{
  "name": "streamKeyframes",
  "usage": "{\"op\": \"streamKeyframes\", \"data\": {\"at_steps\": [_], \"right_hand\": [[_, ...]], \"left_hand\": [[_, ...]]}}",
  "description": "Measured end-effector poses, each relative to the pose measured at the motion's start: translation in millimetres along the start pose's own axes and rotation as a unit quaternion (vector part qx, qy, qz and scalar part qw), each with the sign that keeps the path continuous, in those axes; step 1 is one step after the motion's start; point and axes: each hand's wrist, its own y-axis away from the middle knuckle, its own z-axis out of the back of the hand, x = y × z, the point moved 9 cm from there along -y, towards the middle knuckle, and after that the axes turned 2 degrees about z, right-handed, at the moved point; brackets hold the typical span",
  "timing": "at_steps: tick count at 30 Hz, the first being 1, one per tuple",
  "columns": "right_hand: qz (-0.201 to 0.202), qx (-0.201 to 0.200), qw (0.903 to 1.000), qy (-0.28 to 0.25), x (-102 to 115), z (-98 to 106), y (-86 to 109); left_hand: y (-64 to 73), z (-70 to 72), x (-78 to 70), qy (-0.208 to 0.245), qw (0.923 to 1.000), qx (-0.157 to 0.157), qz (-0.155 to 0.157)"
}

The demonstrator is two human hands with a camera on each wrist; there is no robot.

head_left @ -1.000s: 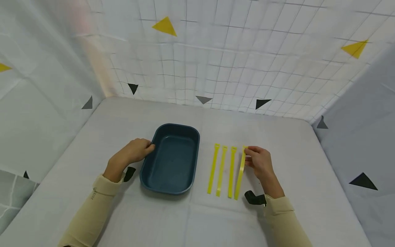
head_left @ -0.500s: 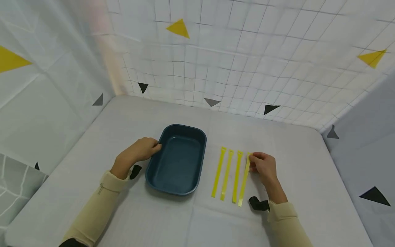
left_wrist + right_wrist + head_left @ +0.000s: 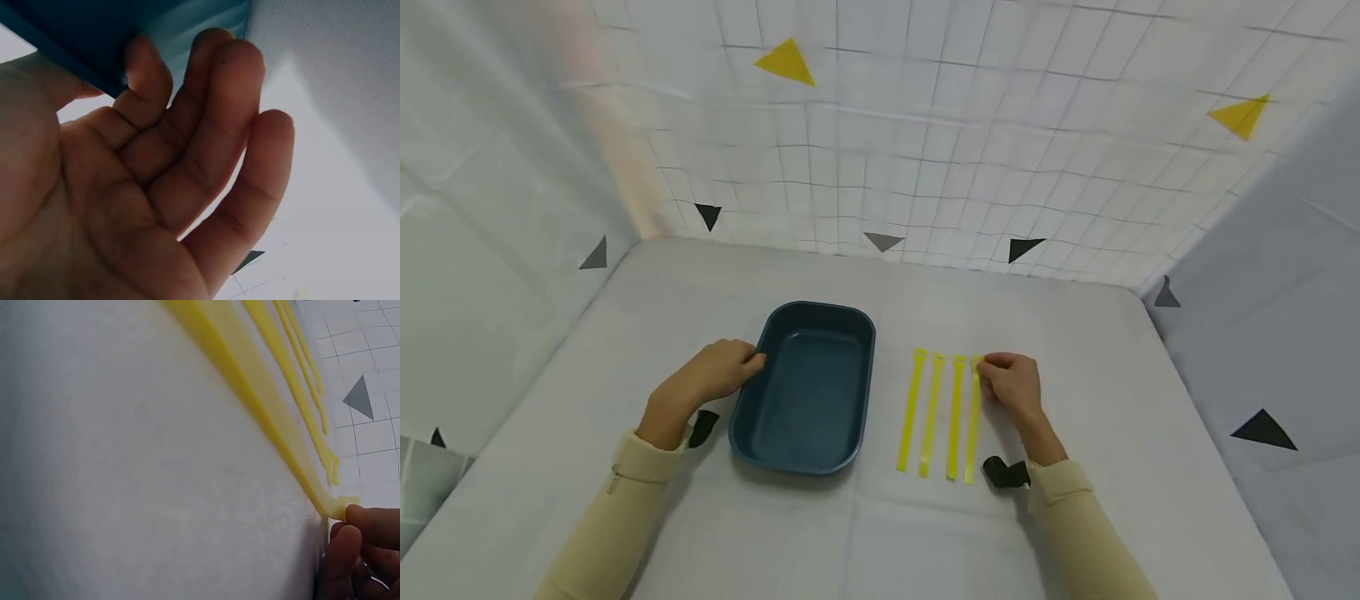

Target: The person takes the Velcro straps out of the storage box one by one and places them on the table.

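Observation:
On the left, a dark blue rectangular tray (image 3: 805,400) stands on the table, its inside bare. My left hand (image 3: 718,371) grips its left rim; in the left wrist view the thumb is on one side of the tray wall (image 3: 75,37) and curled fingers (image 3: 231,94) are on the other. To the tray's right, several flat yellow straps with slotted heads lie side by side, the leftmost strap (image 3: 911,408) nearest the tray. My right hand (image 3: 1015,385) pinches the head of the rightmost strap (image 3: 973,425) between thumb and fingertips. The right wrist view shows this strap (image 3: 250,394) running away from the pinch.
A pale cloth covers the table (image 3: 910,542). White sheeting with grid lines and triangle marks (image 3: 883,242) rises behind it, and more sheeting (image 3: 1262,333) stands at both sides. A black wrist mount (image 3: 1003,472) sits by the right cuff.
The rightmost strap, earlier bowed and slanted with its head raised, now lies straighter, nearly parallel to the others. My right hand has lowered with it. The left hand stays on the tray rim.

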Motion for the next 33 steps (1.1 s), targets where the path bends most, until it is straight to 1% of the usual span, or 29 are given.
{"op": "streamKeyframes", "data": {"at_steps": [11,17,21,25,29,33], "right_hand": [[-0.007,-0.007,0.9994,0.032,2.6,-5.4,0.0],[-0.002,-0.02,0.9992,0.034,6.2,-6.4,1.0],[0.003,-0.023,0.9995,0.021,9.3,-10.0,3.0],[0.01,-0.01,0.9999,0.0,16.2,-20.5,2.9],[0.011,-0.001,0.9998,-0.016,21.7,-26.7,3.6],[0.012,0.005,0.9998,-0.017,23.6,-27.7,5.5]], "left_hand": [[4.0,3.7,3.3,-0.011,0.9999,0.002,0.004],[5.8,5.4,7.0,-0.014,0.9999,0.002,0.003],[9.7,6.8,11.7,-0.012,0.9999,0.003,0.01],[19.0,9.9,19.5,-0.008,0.9997,-0.001,0.023],[25.2,11.6,21.8,-0.004,0.9998,-0.006,0.021],[27.6,10.9,21.4,-0.001,0.9998,-0.008,0.019]]}}
